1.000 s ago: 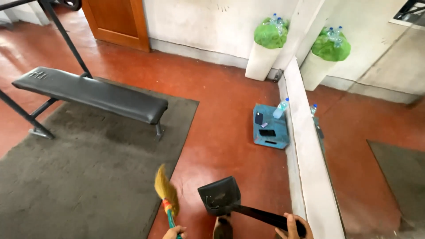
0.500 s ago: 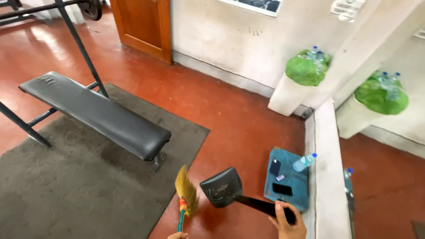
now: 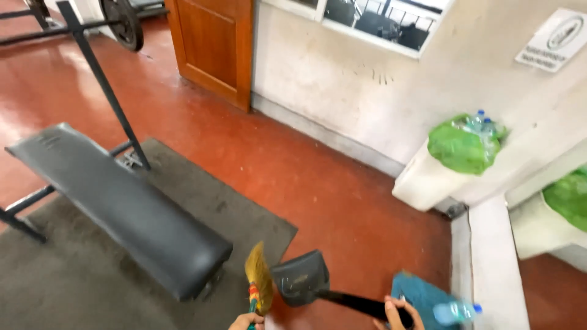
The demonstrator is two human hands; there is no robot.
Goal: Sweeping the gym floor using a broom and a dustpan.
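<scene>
The right hand (image 3: 400, 313) is clenched around the long black handle of a black plastic dustpan (image 3: 301, 278), gripping near the handle's rear end; the pan itself hangs just above the red-brown polished floor (image 3: 318, 183), tilted toward the viewer. The left hand (image 3: 246, 321) shows only at the bottom edge of the frame, wrapped around the green shaft of a short straw hand broom with a red-and-green binding (image 3: 258, 281); the bristle head points upward, just beside the dustpan's left edge.

Handling judgement: both tools look light. The dustpan appears stiff, and with the grip far back on the handle the pan end is likely to swing. The broom bristles appear soft and flexible; the bound neck looks like the firmest place to take hold.

Count: one dustpan, one broom.

Surroundings: one black padded weight bench (image 3: 122, 214) stands on a grey floor mat (image 3: 73, 281) to the left. A teal block (image 3: 422, 293) and one clear plastic bottle with a blue cap (image 3: 455, 313) lie near the right hand. One white bin with a green bag full of bottles (image 3: 461, 146) stands at the wall; a second green bag (image 3: 568, 198) shows at the right edge.
</scene>
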